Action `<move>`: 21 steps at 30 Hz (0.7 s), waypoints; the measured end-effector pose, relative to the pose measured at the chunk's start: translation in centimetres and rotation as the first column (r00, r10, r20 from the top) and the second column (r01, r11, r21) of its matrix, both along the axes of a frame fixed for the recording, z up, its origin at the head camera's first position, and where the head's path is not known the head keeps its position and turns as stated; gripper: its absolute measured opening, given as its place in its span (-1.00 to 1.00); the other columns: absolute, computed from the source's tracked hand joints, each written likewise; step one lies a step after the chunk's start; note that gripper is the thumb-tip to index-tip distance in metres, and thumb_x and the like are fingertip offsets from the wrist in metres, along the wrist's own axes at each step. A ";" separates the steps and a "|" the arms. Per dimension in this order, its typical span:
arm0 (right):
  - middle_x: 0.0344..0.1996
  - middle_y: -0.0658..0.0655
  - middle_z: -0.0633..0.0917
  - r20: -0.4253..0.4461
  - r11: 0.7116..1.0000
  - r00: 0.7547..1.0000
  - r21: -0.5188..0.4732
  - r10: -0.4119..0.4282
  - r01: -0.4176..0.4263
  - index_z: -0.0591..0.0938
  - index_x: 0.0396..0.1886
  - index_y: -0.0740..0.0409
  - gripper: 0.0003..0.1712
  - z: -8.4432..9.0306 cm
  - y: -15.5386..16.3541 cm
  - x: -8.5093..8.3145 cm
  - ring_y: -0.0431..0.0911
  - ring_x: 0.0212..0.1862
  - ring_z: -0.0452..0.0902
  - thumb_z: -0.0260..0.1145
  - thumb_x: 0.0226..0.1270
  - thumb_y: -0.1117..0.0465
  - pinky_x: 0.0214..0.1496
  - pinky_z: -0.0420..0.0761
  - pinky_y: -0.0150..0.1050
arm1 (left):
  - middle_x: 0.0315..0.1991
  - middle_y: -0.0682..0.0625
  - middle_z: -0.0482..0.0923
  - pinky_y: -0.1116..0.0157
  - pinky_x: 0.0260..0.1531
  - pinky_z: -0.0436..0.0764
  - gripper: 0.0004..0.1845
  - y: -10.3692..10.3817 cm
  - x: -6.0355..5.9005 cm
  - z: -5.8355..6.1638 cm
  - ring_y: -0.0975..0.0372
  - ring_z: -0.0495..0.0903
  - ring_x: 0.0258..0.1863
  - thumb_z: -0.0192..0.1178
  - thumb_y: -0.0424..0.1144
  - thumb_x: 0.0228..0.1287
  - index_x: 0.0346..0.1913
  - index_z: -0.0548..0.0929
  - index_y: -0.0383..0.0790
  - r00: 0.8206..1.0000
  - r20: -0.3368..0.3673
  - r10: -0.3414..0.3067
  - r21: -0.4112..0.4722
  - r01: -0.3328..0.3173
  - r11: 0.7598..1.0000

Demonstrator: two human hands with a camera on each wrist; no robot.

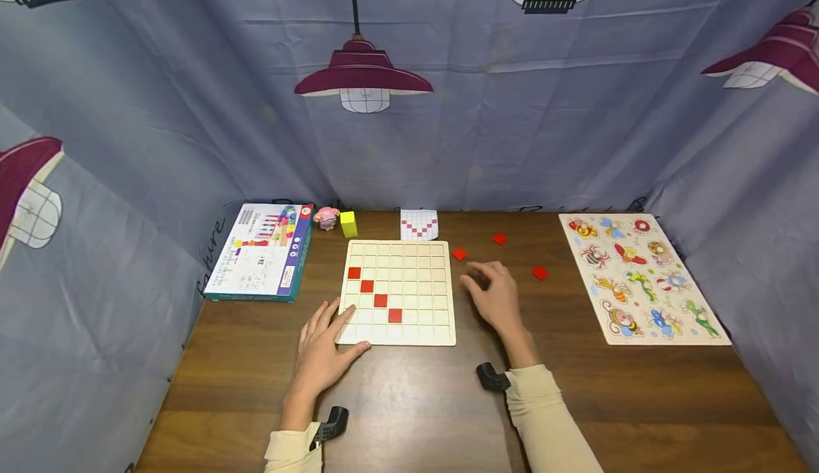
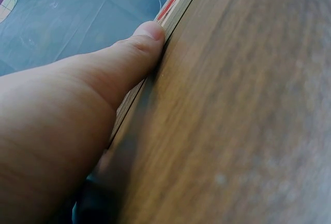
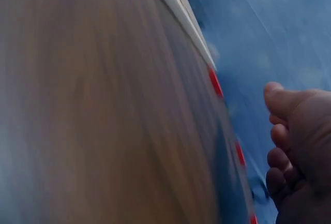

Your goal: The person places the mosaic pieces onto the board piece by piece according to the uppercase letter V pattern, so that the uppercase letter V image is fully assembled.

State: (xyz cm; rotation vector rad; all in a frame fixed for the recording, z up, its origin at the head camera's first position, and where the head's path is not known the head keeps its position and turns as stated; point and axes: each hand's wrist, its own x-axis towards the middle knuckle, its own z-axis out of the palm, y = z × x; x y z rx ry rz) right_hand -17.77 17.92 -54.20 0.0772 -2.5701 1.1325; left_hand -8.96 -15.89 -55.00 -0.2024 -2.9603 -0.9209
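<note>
A pale wooden grid board (image 1: 416, 259) lies in the middle of the brown table, with several red square tiles (image 1: 380, 300) set in a diagonal on it. My left hand (image 1: 325, 348) rests flat at the board's near left corner, fingers straight, thumb (image 2: 139, 43) against its edge (image 2: 173, 9). My right hand (image 1: 493, 295) hovers just right of the board with loosely bent fingers (image 3: 282, 131), holding nothing. Three loose red tiles lie beyond it: one (image 1: 458, 253) near the board, one (image 1: 500, 239) farther back, one (image 1: 540, 272) to the right.
A small pattern card (image 1: 419, 224) lies behind the board. A boxed toy set (image 1: 262, 252), a pink figure (image 1: 326, 218) and a yellow block (image 1: 348, 224) sit at the back left. An insect peg puzzle (image 1: 640, 277) lies at the right. Lamp-printed cloth surrounds the table.
</note>
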 end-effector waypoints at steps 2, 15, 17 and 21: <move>-0.13 0.27 0.68 0.002 0.998 0.999 0.015 -0.054 0.054 0.76 0.03 0.23 -0.61 -0.2 3.3 0.5 0.17 -0.07 0.59 0.53 0.24 0.16 0.00 0.54 0.05 | 0.58 -0.10 0.23 -0.29 0.48 0.06 -0.15 -0.1 0.1 0.0 -0.09 0.05 0.61 0.42 0.26 0.12 0.48 0.46 0.09 1.000 0.000 0.004 0.000 -0.004 1.000; -0.10 0.36 0.59 0.125 0.954 0.946 0.084 -0.298 0.289 0.65 0.13 0.36 -0.53 -1.3 11.8 0.6 0.22 -0.01 0.52 0.46 0.34 0.16 0.09 0.45 0.10 | 0.59 -0.08 0.21 -0.27 0.49 0.04 -0.15 -0.4 0.0 -0.4 -0.06 0.03 0.62 0.41 0.29 0.13 0.49 0.44 0.13 1.000 0.012 0.004 -0.003 -0.004 1.000; -0.13 0.35 0.58 0.150 0.947 0.936 0.093 -0.319 0.308 0.64 0.12 0.37 -0.53 -1.4 12.0 0.5 0.21 -0.03 0.49 0.45 0.36 0.14 0.10 0.44 0.11 | 0.59 -0.08 0.21 -0.27 0.48 0.05 -0.14 -0.3 -0.1 -0.4 -0.06 0.03 0.62 0.41 0.29 0.13 0.49 0.44 0.12 1.000 0.010 0.002 -0.006 -0.002 1.000; -0.12 0.37 0.56 0.172 0.948 0.935 0.125 -0.311 0.292 0.64 0.12 0.37 -0.56 -1.4 12.5 0.4 0.24 -0.02 0.48 0.37 0.43 0.13 0.14 0.43 0.16 | 0.59 -0.07 0.21 -0.27 0.48 0.05 -0.14 -0.2 -0.2 -0.5 -0.06 0.03 0.62 0.41 0.29 0.13 0.49 0.44 0.12 1.000 0.006 0.007 -0.013 -0.007 1.000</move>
